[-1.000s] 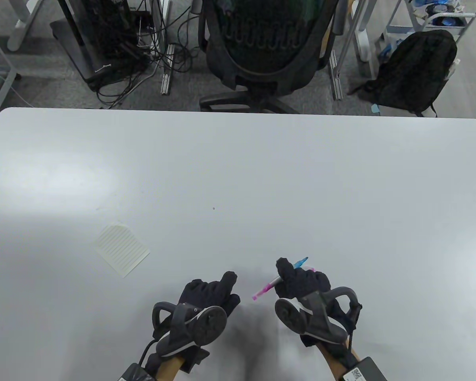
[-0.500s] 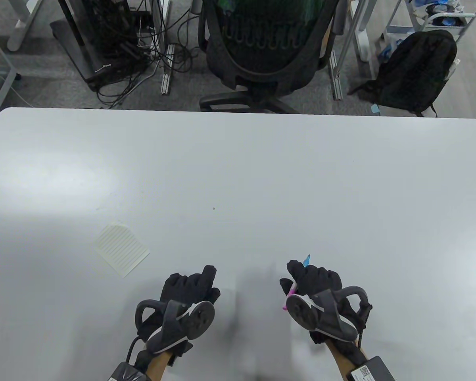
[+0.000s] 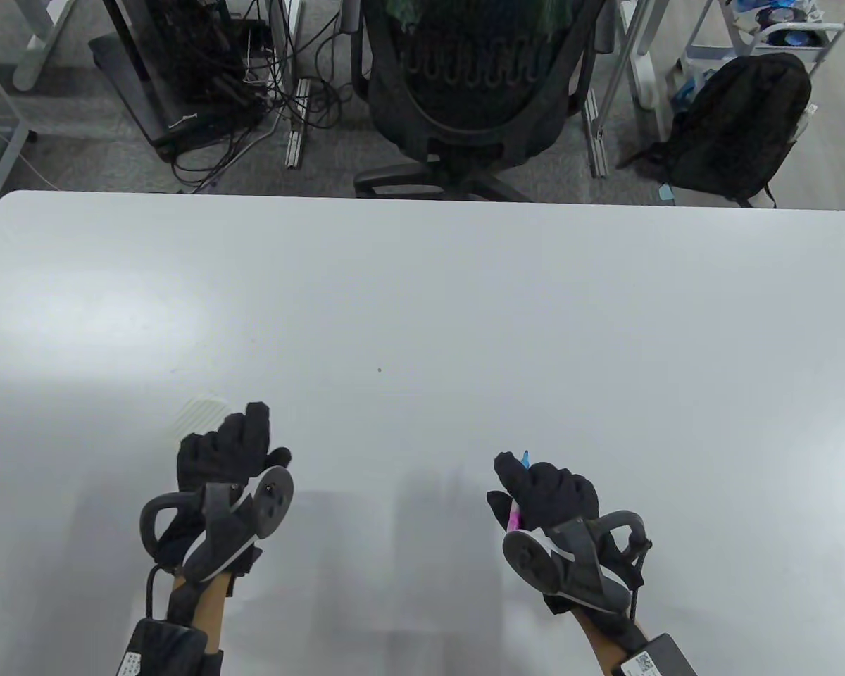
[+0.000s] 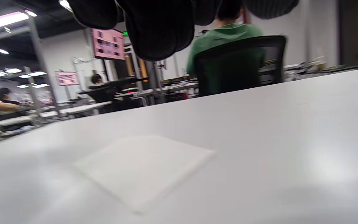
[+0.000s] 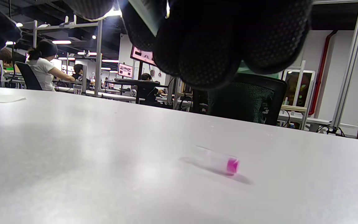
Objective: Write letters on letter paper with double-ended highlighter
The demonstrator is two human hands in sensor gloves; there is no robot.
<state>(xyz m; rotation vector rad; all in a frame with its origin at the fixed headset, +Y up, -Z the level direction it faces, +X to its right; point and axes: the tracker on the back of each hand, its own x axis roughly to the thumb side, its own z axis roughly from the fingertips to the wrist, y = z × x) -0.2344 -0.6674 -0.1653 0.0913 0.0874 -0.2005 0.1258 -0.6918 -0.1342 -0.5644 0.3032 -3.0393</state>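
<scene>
The right hand (image 3: 546, 493) has its fingers curled round the one double-ended highlighter (image 3: 515, 517), gripping it mid-barrel so that the blue end pokes out beyond the fingers, away from the person, and the pink part shows on the thumb side. That looks like a writing hold being set up, though which tip is bared cannot be told from the table view. A single clear cap (image 5: 218, 161) with a pink end lies on its side on the tabletop (image 3: 422, 303), just in front of the right hand in the right wrist view; it was probably set there to free a tip for writing.

The left hand (image 3: 229, 447) hangs over the one sheet of letter paper (image 4: 143, 168), which lies flat on the tabletop to the left, well apart from the highlighter. In the table view the hand covers most of the sheet and only a far corner shows. Its fingers reach forward, loosely bent, and hold nothing; whether they touch the paper cannot be told, as the left wrist view is blurred and shows them above the sheet. The likely purpose is to steady the paper or draw it toward the pen hand, since it lies too far left for writing.

Count: two hands, one highlighter, one loose cap, one sheet of paper.
</scene>
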